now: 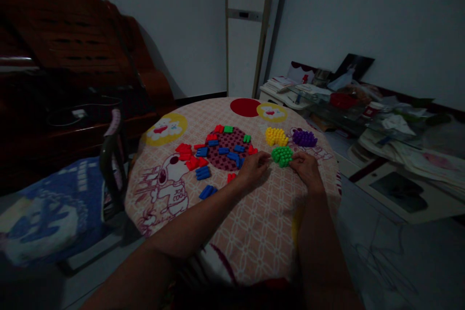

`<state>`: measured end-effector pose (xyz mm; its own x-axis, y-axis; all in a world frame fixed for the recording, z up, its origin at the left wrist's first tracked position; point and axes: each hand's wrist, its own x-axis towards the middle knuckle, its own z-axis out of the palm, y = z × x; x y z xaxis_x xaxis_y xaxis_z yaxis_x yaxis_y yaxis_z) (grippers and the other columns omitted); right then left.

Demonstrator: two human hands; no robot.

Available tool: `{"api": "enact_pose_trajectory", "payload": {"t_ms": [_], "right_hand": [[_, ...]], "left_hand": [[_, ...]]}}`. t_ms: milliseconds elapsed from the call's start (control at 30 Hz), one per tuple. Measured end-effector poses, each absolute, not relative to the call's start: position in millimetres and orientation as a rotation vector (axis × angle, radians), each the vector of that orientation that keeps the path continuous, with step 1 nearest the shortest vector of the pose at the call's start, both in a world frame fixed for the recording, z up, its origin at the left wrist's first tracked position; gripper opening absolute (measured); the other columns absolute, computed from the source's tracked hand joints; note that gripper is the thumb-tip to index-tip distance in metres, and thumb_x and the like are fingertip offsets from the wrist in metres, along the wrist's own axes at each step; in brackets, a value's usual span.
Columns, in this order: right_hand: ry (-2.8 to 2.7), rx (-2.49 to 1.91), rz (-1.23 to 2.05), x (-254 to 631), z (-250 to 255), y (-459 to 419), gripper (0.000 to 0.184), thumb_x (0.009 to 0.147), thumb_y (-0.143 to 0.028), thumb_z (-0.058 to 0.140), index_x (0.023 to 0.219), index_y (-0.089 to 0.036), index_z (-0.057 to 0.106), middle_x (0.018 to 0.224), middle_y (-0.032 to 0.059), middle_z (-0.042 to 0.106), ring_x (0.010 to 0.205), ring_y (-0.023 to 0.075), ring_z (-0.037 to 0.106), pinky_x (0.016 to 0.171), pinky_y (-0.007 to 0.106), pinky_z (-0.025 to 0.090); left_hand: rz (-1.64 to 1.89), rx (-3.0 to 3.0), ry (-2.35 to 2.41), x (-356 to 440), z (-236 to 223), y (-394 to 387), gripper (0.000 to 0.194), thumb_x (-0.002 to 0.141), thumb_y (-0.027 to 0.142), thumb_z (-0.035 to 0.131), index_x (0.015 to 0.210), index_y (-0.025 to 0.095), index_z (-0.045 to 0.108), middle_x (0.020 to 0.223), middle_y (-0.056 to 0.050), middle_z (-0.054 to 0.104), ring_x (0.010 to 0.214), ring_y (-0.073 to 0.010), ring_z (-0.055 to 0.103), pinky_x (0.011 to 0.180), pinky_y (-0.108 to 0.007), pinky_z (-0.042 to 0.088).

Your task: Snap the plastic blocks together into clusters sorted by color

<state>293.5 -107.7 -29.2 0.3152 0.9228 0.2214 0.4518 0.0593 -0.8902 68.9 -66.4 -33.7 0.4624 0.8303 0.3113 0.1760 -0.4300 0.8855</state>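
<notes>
A green cluster of knobbly toy blocks (282,156) lies on the right part of the round table, between my two hands. My right hand (307,168) has its thumb and fingers closed on the cluster's right edge. At the left edge, the fingers of my left hand (255,167) are pinched together; what is between them is too small and dark to make out. Just beyond the green blocks sit a yellow knobbly cluster (276,136) and a purple one (304,138). Loose blue blocks (203,173) and red blocks (196,162) are scattered to the left.
A patterned cloth covers the round table (254,232). Two small green pieces (228,129) lie among the loose blocks. To the left are a chair with a blue cover (54,208) and a wooden bench (72,48). A cluttered low cabinet (385,150) stands at the right.
</notes>
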Motion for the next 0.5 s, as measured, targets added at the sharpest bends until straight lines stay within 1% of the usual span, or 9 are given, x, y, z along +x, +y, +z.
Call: {"api": "enact_pose_trajectory", "payload": {"t_ms": [133,233,333,400,500], "right_hand": [[-1.191,-1.568,0.595,293,-27,-110,0.026,0.059,-0.033,0.069,0.08,-0.019,0.063,0.055,-0.0033,0.059,0.048,0.0145,0.053,0.047,0.026,0.042],[-1.102,-1.57,0.539,292,-26,-111,0.026,0.062,-0.033,0.065,0.083,-0.018,0.064,0.057,-0.0023,0.06,0.047,0.0141,0.053,0.044,0.026,0.043],[-1.067,-1.563,0.467,290,-25,-111,0.026,0.065,-0.031,0.06,0.086,-0.017,0.065,0.056,-0.0021,0.06,0.046,0.014,0.053,0.044,0.025,0.044],[-1.05,-1.578,0.433,289,-26,-111,0.029,0.066,-0.029,0.058,0.09,-0.016,0.067,0.056,-0.0019,0.06,0.046,0.0144,0.054,0.044,0.025,0.044],[-1.049,-1.604,0.383,290,-30,-109,0.032,0.067,-0.029,0.057,0.093,-0.015,0.069,0.056,-0.0011,0.061,0.044,0.0148,0.053,0.043,0.026,0.042]], "left_hand": [[0.976,1.91,0.86,66,-31,-67,0.033,0.076,0.007,0.061,0.108,0.015,0.066,0.096,-0.006,0.073,0.088,-0.0174,0.07,0.081,-0.029,0.055],[0.969,1.995,0.912,59,-22,-61,0.032,0.079,0.01,0.061,0.11,0.015,0.066,0.1,-0.008,0.073,0.092,-0.0187,0.07,0.083,-0.03,0.055],[0.887,2.159,1.019,50,-7,-39,0.033,0.082,0.015,0.062,0.114,0.014,0.066,0.11,-0.012,0.072,0.098,-0.0224,0.069,0.089,-0.034,0.054],[0.76,2.308,1.146,44,3,-16,0.037,0.084,0.017,0.061,0.121,0.012,0.063,0.119,-0.015,0.069,0.105,-0.0251,0.067,0.096,-0.037,0.051],[0.571,2.434,1.505,33,13,25,0.044,0.09,0.014,0.051,0.134,0.01,0.054,0.135,-0.019,0.06,0.124,-0.027,0.057,0.107,-0.036,0.042]]}}
